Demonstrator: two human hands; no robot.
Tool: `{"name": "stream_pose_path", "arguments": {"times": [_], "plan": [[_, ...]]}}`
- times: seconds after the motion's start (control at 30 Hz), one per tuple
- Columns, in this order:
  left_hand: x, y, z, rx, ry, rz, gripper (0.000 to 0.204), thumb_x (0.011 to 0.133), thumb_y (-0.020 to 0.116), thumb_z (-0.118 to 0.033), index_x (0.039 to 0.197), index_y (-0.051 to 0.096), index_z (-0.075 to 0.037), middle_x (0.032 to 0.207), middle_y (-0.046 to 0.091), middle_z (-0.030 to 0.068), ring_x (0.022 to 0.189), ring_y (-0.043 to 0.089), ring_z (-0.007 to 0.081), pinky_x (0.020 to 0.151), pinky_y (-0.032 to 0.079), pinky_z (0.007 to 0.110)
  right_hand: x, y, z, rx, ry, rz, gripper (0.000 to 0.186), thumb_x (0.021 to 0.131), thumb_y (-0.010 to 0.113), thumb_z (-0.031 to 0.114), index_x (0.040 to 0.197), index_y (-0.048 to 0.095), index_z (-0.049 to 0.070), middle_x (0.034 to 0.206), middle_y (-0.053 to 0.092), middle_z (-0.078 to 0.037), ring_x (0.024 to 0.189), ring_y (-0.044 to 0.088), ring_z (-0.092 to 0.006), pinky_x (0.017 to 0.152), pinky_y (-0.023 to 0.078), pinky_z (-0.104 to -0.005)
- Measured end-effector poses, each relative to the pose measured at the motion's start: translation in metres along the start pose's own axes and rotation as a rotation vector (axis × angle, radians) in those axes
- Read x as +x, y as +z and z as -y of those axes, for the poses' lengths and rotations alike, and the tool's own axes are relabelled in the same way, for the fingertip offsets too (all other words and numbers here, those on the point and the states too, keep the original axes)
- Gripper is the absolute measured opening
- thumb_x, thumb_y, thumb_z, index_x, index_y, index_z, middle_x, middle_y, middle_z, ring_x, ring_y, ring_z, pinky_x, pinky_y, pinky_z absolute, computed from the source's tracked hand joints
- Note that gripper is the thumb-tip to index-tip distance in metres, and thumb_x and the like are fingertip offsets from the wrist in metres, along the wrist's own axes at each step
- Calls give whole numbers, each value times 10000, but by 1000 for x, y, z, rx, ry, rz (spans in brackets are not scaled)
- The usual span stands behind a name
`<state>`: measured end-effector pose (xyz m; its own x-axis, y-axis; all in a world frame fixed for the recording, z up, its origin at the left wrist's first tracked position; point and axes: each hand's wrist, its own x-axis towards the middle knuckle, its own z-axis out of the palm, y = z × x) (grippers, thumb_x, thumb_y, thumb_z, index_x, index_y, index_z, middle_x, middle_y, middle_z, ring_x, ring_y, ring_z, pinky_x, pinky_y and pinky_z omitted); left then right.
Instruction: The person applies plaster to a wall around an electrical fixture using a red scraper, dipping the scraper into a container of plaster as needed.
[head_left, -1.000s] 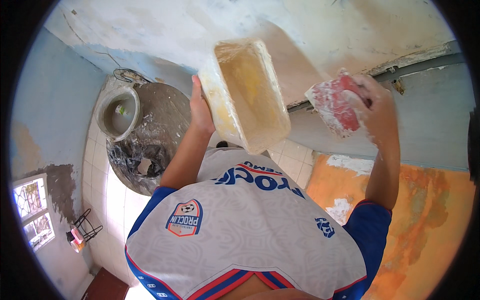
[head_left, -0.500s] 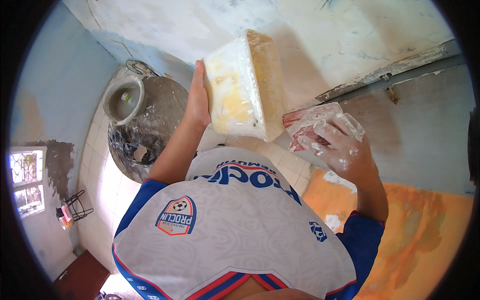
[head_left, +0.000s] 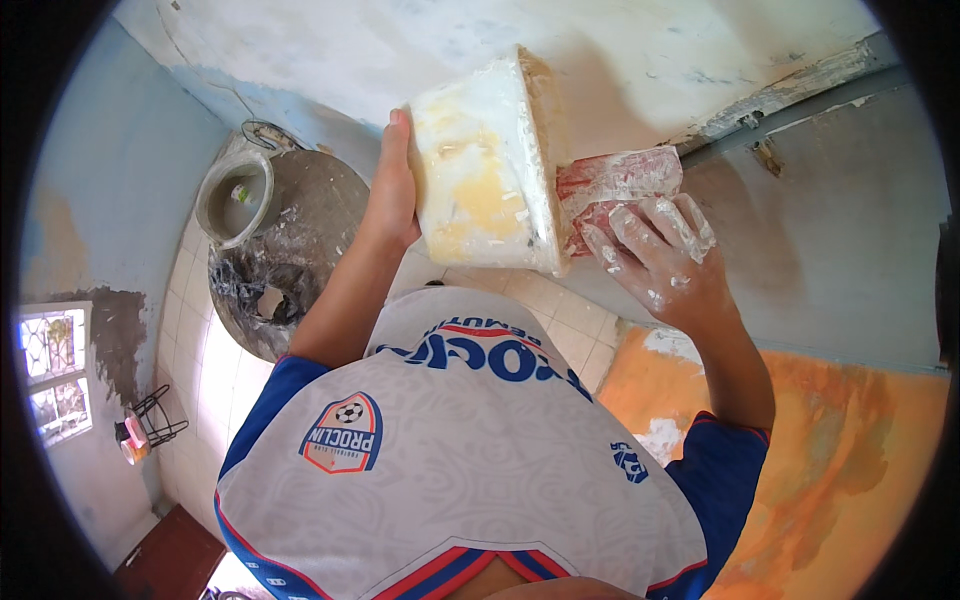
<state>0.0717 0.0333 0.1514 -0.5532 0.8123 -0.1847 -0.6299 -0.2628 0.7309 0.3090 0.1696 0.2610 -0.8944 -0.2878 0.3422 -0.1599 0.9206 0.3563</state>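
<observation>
1. The left hand [head_left: 394,195] is grasping the pale tub [head_left: 470,195] by its base end; most of its fingers are hidden behind the tub.
2. The tub is held up in front of the chest, tipped on its side with its mouth toward the right hand [head_left: 672,258].
3. That right hand, spotted with white paste, is grasping a red, paste-smeared flat tool [head_left: 630,172]. The tool's near end is at the tub's rim; whether it touches the rim or passes inside cannot be told.
4. For good control here, a firm left-hand hold seems wise, since a push at the rim could twist the tub.
5. Keeping the tool's flat edge square to the rim would likely work more cleanly than letting a corner dig in.
6. A slow, even stroke should limit drips, and the tub's tilt is best kept modest in case its contents are loose.
7. The tub's outside carries white crust and yellow patches; its inside is mostly turned away, so its contents cannot be judged.
8. On the round counter [head_left: 325,195] to the left sits a grey basin [head_left: 210,205], with a small white-and-green item [head_left: 241,193] in it. Whether it also holds liquid is unclear.
9. Near the basin lies crumpled dark plastic [head_left: 236,285].
</observation>
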Motion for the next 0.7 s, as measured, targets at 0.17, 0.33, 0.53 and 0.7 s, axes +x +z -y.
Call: {"name": "stream_pose_path", "arguments": {"times": [0.17, 0.33, 0.53, 0.7], "plan": [[0, -10, 11, -78, -8, 6, 694, 1061, 252, -572, 1433, 454, -23, 1352, 593, 170, 1210, 622, 273, 1024, 521, 404, -3, 2, -11, 9, 62, -153, 259, 697, 742, 99, 957, 745, 98, 941, 640, -35, 856, 623, -222, 706, 513, -354], [4, -20, 22, -147, -12, -15, 703, 1063, 237, -575, 1464, 425, -29, 1383, 574, 164, 1224, 612, 276, 1041, 507, 413, 8, 12, -36, 150, 345, -602, 292, 729, 768, -64, 1001, 753, 40, 862, 686, -74, 777, 650, -243, 657, 535, -351], [8, -22, 31, -263, -47, 74, 708, 1064, 224, -577, 1484, 405, -36, 1409, 557, 155, 1249, 594, 274, 1057, 494, 412, 39, 18, -81, 551, 933, -869, 263, 892, 723, 36, 1136, 690, -55, 945, 714, -107, 826, 651, -117, 785, 527, -268], [4, -30, 38, -295, -62, 106, 705, 1064, 227, -577, 1484, 406, -40, 1409, 557, 147, 1254, 588, 271, 1059, 489, 407, 67, 10, -113, 599, 846, -842, 281, 905, 715, 53, 1174, 686, -24, 999, 714, -87, 870, 654, -110, 794, 528, -267]]}}
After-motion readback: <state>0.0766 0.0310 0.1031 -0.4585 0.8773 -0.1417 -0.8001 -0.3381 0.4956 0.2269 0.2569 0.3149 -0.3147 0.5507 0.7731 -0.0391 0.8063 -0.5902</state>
